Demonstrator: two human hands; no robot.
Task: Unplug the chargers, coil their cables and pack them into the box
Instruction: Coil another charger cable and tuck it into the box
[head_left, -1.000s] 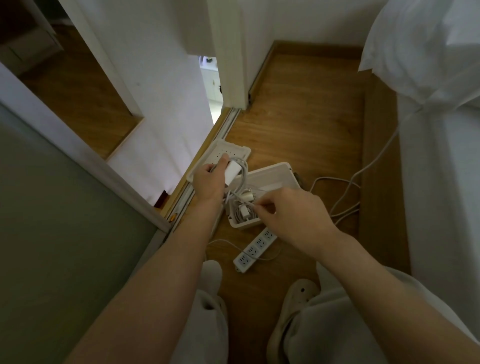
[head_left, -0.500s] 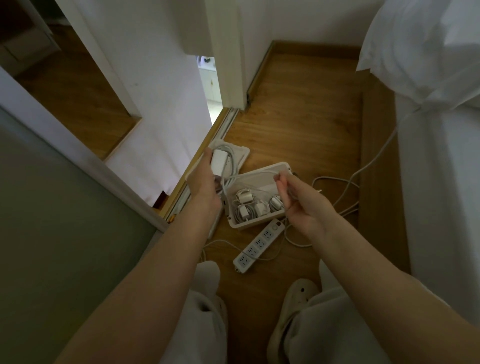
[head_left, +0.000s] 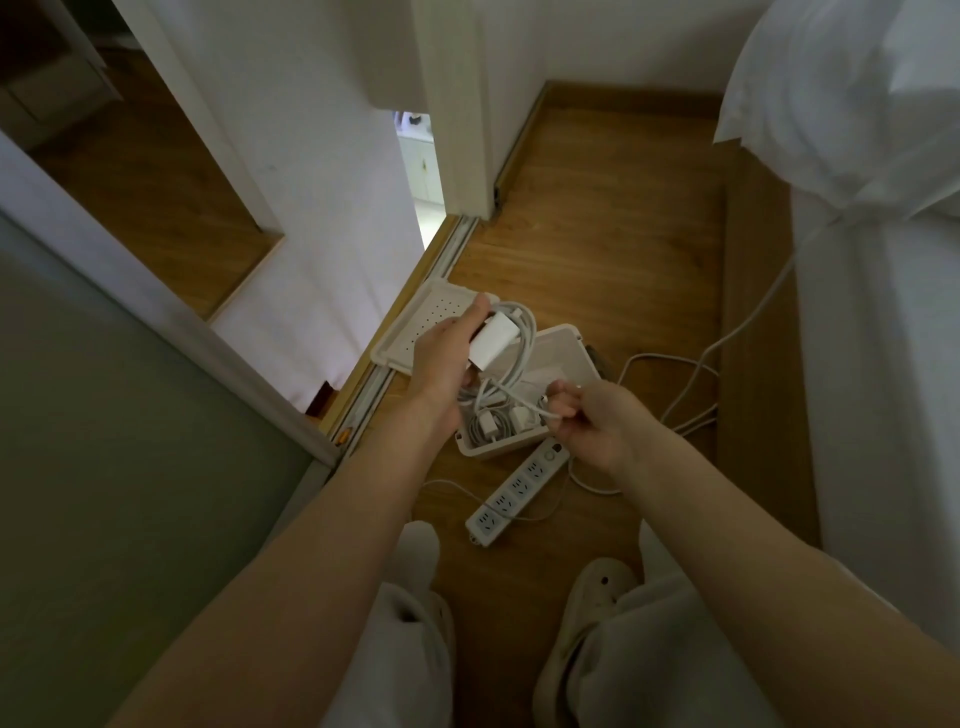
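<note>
The charger and its cable are white. The box is white too; its lid has rows of small dots. The floor is brown wood grain.

Crowded above the box: left hand with charger and coil over its left side, right hand over the near right corner, cable stretched between. Near half packed with coiled chargers; room left in the far half. Open floor beyond. Hemmed by lid and door track left, power strip just in front, loose cables right, bed further right.
</note>
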